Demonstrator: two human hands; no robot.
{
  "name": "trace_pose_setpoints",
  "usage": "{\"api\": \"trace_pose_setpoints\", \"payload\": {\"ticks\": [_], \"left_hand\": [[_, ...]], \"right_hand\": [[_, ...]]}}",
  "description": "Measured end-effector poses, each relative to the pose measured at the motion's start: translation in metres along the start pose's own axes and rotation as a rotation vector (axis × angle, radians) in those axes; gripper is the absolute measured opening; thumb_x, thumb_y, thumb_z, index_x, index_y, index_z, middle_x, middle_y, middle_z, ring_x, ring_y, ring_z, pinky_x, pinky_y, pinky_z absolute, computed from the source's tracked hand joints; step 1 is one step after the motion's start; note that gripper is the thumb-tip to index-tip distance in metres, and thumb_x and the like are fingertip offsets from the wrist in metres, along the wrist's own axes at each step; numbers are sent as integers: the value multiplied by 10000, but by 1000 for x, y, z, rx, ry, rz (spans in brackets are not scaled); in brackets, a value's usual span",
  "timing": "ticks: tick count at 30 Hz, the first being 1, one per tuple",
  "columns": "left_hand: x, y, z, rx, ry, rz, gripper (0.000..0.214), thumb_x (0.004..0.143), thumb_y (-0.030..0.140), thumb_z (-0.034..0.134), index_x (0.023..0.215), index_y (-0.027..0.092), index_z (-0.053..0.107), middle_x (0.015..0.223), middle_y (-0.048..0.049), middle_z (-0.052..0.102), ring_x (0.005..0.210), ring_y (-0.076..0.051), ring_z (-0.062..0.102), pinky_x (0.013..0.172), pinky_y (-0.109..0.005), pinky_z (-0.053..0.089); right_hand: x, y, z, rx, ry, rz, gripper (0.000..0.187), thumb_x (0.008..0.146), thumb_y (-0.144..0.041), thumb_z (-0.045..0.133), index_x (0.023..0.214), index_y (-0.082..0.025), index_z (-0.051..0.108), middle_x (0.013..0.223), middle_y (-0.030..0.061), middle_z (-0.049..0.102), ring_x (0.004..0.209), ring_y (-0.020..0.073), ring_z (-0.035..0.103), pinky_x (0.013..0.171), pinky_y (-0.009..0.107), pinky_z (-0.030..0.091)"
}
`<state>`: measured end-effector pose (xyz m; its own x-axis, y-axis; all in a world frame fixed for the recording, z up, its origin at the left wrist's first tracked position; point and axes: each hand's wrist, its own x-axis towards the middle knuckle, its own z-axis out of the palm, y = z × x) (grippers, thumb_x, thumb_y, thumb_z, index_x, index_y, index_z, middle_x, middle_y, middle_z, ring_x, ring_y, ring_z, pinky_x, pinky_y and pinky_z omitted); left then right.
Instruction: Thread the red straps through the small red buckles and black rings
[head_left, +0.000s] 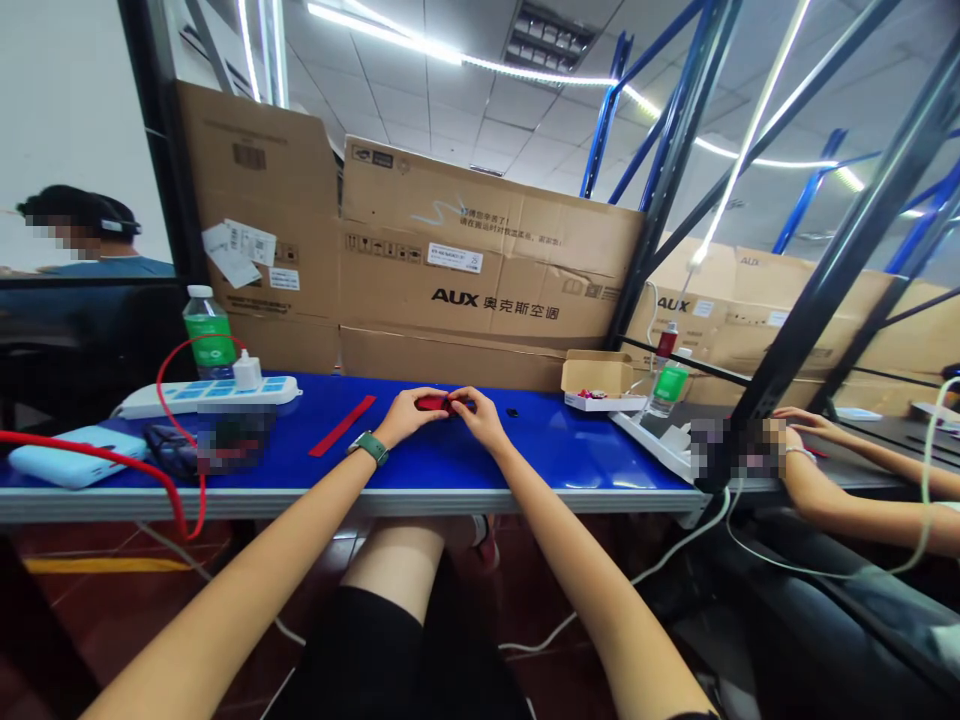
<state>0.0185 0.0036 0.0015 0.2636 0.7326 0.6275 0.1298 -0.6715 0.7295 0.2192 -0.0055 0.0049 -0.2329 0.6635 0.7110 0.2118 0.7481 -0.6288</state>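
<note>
head view: from my remote seat i see a blue table (570,440) under both hands. the left hand (405,417), a green watch (368,448) on its wrist, and the right hand (478,417) grip a small red object (433,403) between their fingers, over the tabletop. a red strip (343,425) lies near the left hand, a tiny black piece (512,412) just beside the right.

Red object (433,403) against a glossy blue surface (570,450), a red strip (342,425) alongside; green watch strap (368,448), white power strip (206,397) with blue panels.
</note>
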Motion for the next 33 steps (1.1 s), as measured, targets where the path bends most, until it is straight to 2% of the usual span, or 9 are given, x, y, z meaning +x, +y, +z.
{"api": "trace_pose_setpoints", "payload": {"ticks": [3,6,9,13,16,19,23,27,33], "left_hand": [[1,1,1,-103,48,-18,508,648,447,872,1028,134,746,1005,-119,772,923,-274,728,900,-416,572],[0,2,3,-137,90,-31,449,676,454,852,977,133,759,964,-119,776,895,-271,731,882,-416,579],[0,3,3,-100,95,-17,429,698,441,839,992,136,764,983,-124,775,922,-279,729,898,-425,576],[-1,3,2,2,26,56,495,667,364,864,1098,155,741,1097,-119,757,1003,-281,716,971,-439,550],[-2,4,2,111,47,106,397,728,310,811,1094,174,741,1111,-100,753,1021,-264,710,995,-428,536],[-3,8,2,156,85,137,300,779,271,745,1065,176,747,1086,-86,761,1011,-249,711,978,-402,545],[-4,14,3,205,116,149,254,786,231,711,1032,185,759,1037,-66,773,968,-239,721,955,-386,556],[-5,16,4,235,124,152,254,796,221,693,1039,203,763,1037,-52,775,974,-244,718,962,-392,550],[-5,16,3,299,187,144,228,815,224,680,1026,223,766,1036,-60,767,996,-255,699,971,-407,532]], "right_hand": [[2,3,-2,21,40,-8,243,871,-433,613,958,-209,653,935,39,703,828,174,647,813,305,523],[3,6,-2,100,90,40,303,822,-455,671,995,-220,593,820,9,669,731,163,634,719,284,521],[4,7,-1,190,71,100,331,802,-482,685,977,-221,579,729,-8,637,644,158,622,636,274,513],[4,4,-2,219,7,117,335,821,-506,651,958,-201,668,793,33,679,652,167,627,637,292,526],[3,3,-2,190,-27,100,376,854,-521,612,1026,-198,698,794,31,682,648,160,610,634,287,521],[2,6,1,193,0,92,392,824,-510,674,1074,-208,669,774,17,677,660,163,621,620,278,533],[2,10,4,235,48,156,365,771,-502,737,954,-194,667,768,28,699,651,172,656,642,303,570],[1,6,2,190,47,178,350,772,-498,737,900,-173,718,781,54,731,664,194,684,682,323,577],[-3,-2,0,-49,62,64,376,787,-484,751,1032,-200,763,933,69,758,817,215,699,803,341,566]]}}
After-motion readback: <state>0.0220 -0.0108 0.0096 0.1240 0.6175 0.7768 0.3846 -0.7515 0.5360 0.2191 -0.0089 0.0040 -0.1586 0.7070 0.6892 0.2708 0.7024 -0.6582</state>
